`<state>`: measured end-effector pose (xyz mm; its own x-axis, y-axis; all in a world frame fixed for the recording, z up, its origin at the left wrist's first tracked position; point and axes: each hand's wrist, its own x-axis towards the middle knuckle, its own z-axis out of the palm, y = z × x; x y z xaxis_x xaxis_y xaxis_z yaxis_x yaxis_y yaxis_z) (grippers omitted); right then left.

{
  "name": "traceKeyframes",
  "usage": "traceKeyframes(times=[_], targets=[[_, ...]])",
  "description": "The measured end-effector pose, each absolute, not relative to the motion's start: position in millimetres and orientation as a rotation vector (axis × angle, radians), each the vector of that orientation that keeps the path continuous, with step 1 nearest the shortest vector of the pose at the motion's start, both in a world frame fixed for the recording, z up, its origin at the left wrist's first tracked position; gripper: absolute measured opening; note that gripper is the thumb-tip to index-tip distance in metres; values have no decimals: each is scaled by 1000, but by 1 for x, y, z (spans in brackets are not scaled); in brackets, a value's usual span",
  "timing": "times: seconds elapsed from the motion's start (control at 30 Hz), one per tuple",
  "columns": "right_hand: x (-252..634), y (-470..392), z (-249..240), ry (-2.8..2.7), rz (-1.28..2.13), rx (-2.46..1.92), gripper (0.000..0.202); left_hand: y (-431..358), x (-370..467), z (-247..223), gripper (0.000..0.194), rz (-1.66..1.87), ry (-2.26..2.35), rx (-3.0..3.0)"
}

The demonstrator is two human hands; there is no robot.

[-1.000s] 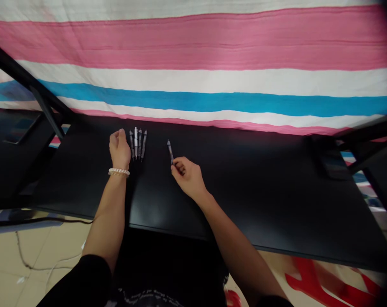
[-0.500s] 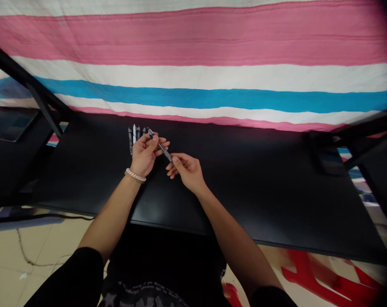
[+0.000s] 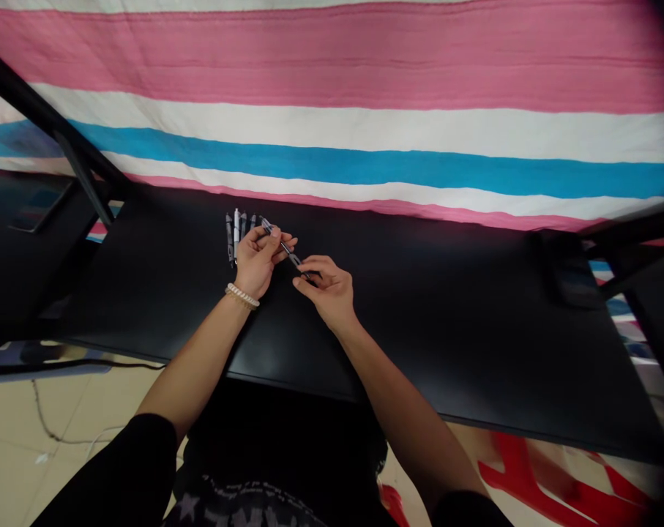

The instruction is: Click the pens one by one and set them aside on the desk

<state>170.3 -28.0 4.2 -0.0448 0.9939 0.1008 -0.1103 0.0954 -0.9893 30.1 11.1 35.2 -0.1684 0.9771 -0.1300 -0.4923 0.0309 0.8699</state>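
A slim pen (image 3: 285, 249) with a clear-looking upper end slants between my two hands above the black table. My left hand (image 3: 258, 258), with a white bracelet at its wrist, pinches it near the upper end between thumb and fingers. At the lower end, my right hand (image 3: 327, 289) has thumb and fingers around the pen; a dark part shows between them. Just behind and left of my left hand, several pens lie side by side, among them a white pen (image 3: 236, 225) and a dark pen (image 3: 229, 238). My left hand partly hides this row.
The black table (image 3: 446, 315) runs across the view, with a dark phone-like object (image 3: 573, 271) at its right end. Behind hangs a striped cloth (image 3: 364, 132). Dark metal frame bars stand at both sides. Red plastic furniture (image 3: 529, 468) is on the floor at lower right.
My right thumb and fingers have shifted around the pen's lower end, with the fingers raised and the thumb farther apart. My left hand keeps its pinch. The whole view has tilted slightly.
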Motion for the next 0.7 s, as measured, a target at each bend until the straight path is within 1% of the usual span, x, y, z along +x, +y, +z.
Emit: traceKeyframes(times=[0.1,0.2,0.27,0.37,0.47,0.53,0.63,0.7], targets=[[171,-28,5,-1179,1318,-1031,39,10,31,35,31,1474,982,677],[172,-28,6,-1147,1248,-1013,31,9,32,35,32,1460,993,686],[173,-28,6,-1148,1225,-997,34,8,31,36,31,1459,997,688],[173,-29,6,-1126,1332,-1053,39,9,31,36,31,1445,989,692],[172,-29,7,-1145,1243,-1049,34,9,30,36,31,1437,987,695],[171,-30,8,-1122,1220,-1012,37,8,30,36,31,1444,977,690],[169,-30,9,-1031,1355,-1025,39,8,32,37,32,1430,965,690],[168,-30,10,-1009,1385,-1040,37,8,32,37,32,1412,978,698]])
